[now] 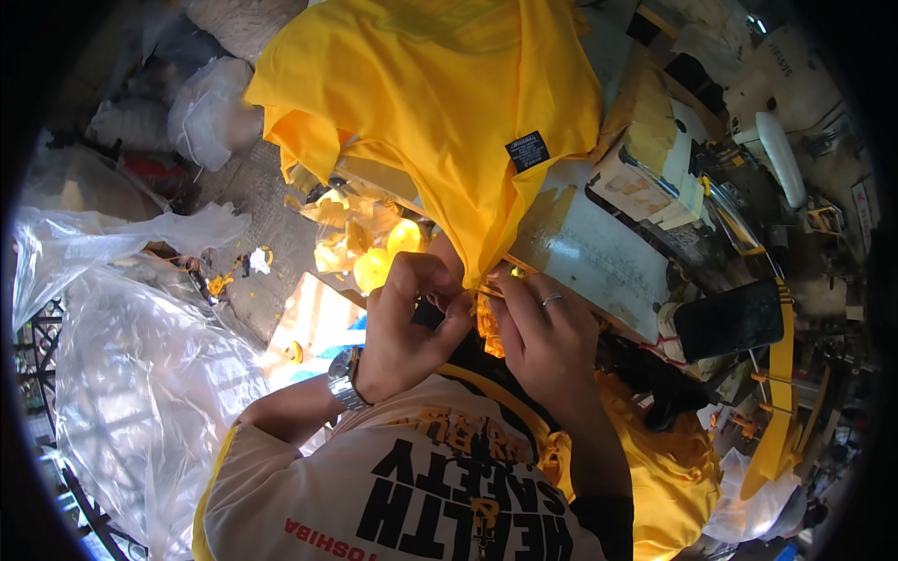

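A yellow garment (pixel 421 93) of smooth cloth is spread over the work table and narrows to a gathered point in front of my chest. A small black label (pixel 528 151) shows on it. My left hand (pixel 407 323), with a watch on its wrist, is closed in a pinch at the gathered end. My right hand (pixel 544 332), wearing a ring, pinches the same end from the other side. The fingertips nearly meet, and the exact spot they grip is partly hidden. Below them hangs a bunched orange-yellow piece of cloth (pixel 488 325).
The grey table (pixel 599 252) carries a pale sewing machine (pixel 645 178) at the right. A dark phone (pixel 730 321) stands near a hanging yellow strip (pixel 781 374). More yellow cloth (pixel 659 467) is heaped at my right side. Clear plastic sheeting (pixel 150 393) lies at the left.
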`<state>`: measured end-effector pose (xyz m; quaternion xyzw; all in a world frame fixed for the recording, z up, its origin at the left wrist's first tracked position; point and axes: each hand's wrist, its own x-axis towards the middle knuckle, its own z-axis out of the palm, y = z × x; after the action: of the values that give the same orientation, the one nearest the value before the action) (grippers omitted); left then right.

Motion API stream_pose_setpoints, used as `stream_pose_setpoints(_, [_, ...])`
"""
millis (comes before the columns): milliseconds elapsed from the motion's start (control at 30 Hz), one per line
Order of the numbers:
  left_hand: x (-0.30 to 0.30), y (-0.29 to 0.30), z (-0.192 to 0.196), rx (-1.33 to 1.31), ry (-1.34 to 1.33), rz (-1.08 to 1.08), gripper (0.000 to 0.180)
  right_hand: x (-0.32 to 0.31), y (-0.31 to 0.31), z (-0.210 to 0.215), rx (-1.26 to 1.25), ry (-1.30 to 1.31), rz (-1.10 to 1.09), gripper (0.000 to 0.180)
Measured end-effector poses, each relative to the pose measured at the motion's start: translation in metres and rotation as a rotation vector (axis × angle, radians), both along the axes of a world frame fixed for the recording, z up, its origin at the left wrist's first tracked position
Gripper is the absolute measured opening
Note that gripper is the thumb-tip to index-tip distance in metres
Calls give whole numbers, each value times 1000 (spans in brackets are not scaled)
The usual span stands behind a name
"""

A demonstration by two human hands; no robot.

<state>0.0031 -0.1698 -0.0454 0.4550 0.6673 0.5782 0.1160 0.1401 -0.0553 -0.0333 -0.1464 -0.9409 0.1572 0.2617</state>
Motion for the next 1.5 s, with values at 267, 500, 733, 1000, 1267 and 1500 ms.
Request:
stream_pose_setpoints(267, [10, -3, 0, -2, 57, -26, 31, -11, 1, 5, -12, 59, 55, 23])
stream_pose_setpoints(500, [-18, 42, -4, 147, 523, -160, 29, 13, 19, -3, -350, 161, -76, 20])
stream_pose_setpoints(733, [-67, 57, 14, 4, 119, -340, 13, 17, 49, -6, -864, 236, -248, 30])
stream_pose_setpoints(1000, [-76, -4, 89, 557, -38, -562, 24, -86, 79, -24, -2212, 865, 169, 36])
stream_pose_setpoints(1267, [-144, -62, 81, -431, 63, -436, 18, -20, 68, -9, -1348, 662, -194, 27])
stream_pose_setpoints(1500, [-39, 135, 74, 105, 670, -756, 32, 34, 49, 19, -1213, 368, -315, 17])
